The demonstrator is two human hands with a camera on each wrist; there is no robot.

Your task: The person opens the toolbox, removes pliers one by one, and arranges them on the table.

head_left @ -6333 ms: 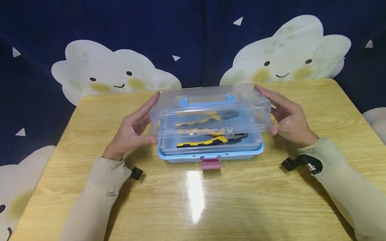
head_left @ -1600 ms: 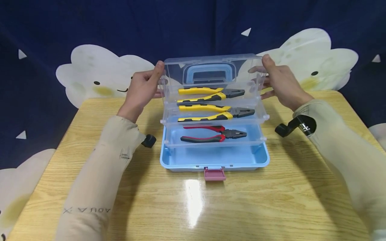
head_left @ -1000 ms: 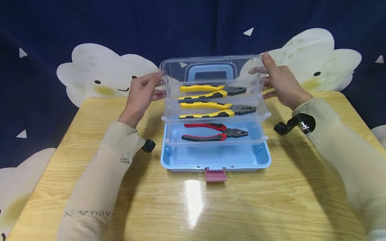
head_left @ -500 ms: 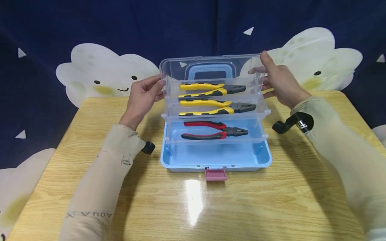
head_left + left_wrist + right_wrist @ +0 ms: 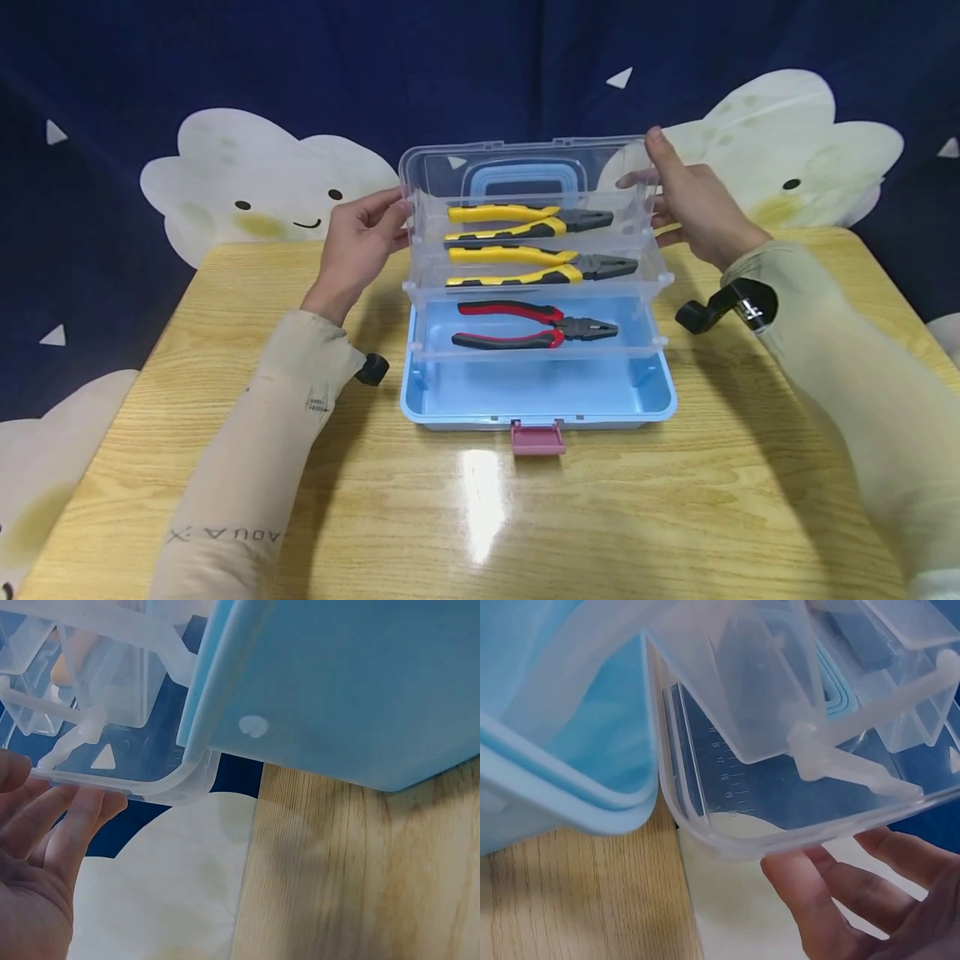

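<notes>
In the head view, a blue toolbox (image 5: 525, 396) stands with its clear lid (image 5: 442, 167) raised upright at the back. Two see-through trays (image 5: 431, 287) are fanned out between lid and base. Yellow-and-black pliers (image 5: 517, 215) lie in the upper part, with a second yellow pair (image 5: 525, 257) below them. Red-and-black pliers (image 5: 540, 321) show lower down, over the base. My left hand (image 5: 356, 246) grips the lid's left edge, thumb in front. My right hand (image 5: 701, 200) holds the lid's right edge, thumb at the top corner and other fingers seen through the plastic.
A pink latch (image 5: 537, 437) hangs down at the toolbox's front. The box sits on a wooden table (image 5: 600, 525), whose far edge meets a dark blue curtain (image 5: 487, 67) with cloud prints. A blue handle (image 5: 525, 179) shows through the lid.
Since the oldest frame, both hands have lifted the lid upright, the trays have fanned out and the red pliers have come into view. Lately, my left hand has slid lower along the lid's edge.
</notes>
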